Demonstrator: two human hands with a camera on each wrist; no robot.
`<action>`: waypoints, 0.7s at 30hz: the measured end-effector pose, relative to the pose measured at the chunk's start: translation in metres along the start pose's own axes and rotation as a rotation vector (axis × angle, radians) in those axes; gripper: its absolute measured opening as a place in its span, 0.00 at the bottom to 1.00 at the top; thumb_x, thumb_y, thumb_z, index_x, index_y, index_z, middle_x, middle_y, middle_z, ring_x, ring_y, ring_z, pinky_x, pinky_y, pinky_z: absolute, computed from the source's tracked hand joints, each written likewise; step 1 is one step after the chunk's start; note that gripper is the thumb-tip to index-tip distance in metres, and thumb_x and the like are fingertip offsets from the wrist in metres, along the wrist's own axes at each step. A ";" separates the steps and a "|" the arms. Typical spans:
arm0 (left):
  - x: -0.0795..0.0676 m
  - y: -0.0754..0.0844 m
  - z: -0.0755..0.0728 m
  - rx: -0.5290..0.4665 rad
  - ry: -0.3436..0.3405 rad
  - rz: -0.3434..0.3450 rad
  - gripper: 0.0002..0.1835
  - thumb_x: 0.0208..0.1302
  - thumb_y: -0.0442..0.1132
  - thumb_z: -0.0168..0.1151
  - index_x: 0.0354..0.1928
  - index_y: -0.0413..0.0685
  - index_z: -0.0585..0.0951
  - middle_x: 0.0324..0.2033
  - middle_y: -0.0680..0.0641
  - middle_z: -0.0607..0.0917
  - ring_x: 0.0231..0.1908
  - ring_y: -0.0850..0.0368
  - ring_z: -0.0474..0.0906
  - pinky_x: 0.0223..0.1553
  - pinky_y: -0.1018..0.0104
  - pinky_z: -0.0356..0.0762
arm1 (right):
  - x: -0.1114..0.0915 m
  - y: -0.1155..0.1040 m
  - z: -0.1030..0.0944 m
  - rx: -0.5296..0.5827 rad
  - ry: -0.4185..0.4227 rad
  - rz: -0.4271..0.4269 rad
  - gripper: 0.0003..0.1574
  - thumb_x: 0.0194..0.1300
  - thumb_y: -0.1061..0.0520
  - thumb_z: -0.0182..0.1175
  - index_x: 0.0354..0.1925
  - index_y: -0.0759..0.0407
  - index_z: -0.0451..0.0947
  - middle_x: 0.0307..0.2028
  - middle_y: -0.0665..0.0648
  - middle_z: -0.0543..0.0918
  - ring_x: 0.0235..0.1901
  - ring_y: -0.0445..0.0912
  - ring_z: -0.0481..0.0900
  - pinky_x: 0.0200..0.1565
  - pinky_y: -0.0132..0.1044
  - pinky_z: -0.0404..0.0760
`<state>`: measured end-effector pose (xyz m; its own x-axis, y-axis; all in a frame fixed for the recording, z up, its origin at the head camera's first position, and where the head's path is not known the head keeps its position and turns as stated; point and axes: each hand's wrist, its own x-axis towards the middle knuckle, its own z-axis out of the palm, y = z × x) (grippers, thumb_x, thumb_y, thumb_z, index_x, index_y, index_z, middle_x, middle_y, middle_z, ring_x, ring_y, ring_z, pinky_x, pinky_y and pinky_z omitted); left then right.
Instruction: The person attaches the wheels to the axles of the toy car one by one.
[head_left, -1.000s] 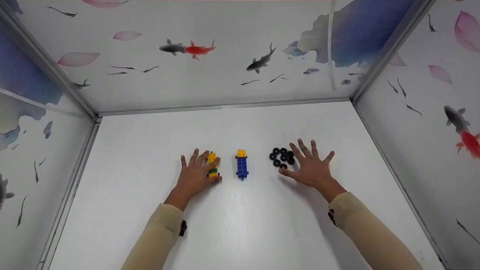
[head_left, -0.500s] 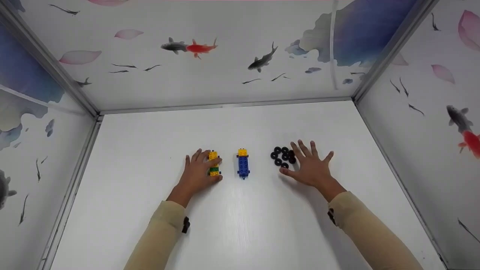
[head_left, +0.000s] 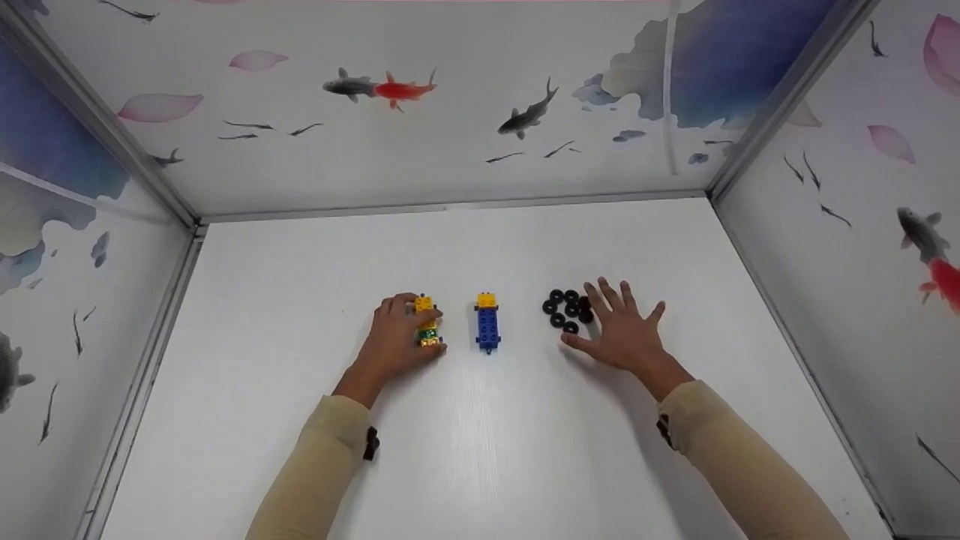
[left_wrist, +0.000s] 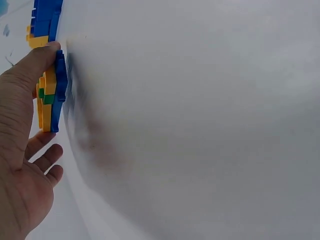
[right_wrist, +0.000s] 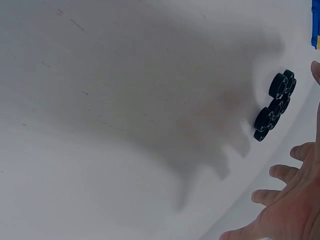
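Note:
My left hand (head_left: 391, 337) grips a toy block car (head_left: 426, 322) of yellow and green bricks; in the left wrist view its blue base (left_wrist: 60, 80) shows below the bricks, with the thumb at one end and a finger at the other. To the right of it a second toy block car (head_left: 487, 326), blue with a yellow end, lies on the white table. Several small black wheels (head_left: 557, 319) are grouped further right. Beside them my right hand (head_left: 626, 334) is spread with straight fingers and holds nothing; its fingertips partly cover the wheels at the group's right side.
The white table (head_left: 480, 450) is bordered by a grey metal frame (head_left: 322, 217) and by upright panels (head_left: 450, 150) printed with fish and petals at the back and both sides.
The left fingers have drawn in from a spread pose and curled around the yellow and green toy block car. The right hand stays spread by the wheels. The head view shifts slightly.

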<state>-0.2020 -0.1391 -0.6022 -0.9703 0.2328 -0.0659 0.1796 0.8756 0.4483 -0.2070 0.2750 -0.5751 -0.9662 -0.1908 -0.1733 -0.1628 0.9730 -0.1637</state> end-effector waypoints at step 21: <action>0.002 0.015 -0.003 -0.440 0.031 -0.057 0.35 0.64 0.49 0.84 0.73 0.71 0.83 0.82 0.50 0.58 0.64 0.46 0.83 0.69 0.53 0.85 | 0.003 0.003 0.003 0.003 0.001 -0.010 0.72 0.70 0.15 0.57 0.91 0.53 0.47 0.90 0.62 0.49 0.89 0.69 0.45 0.72 0.94 0.41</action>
<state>-0.2019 -0.1266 -0.5925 -0.9823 0.1704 -0.0781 0.0456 0.6215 0.7821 -0.2099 0.2771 -0.5789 -0.9647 -0.2006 -0.1704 -0.1721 0.9706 -0.1682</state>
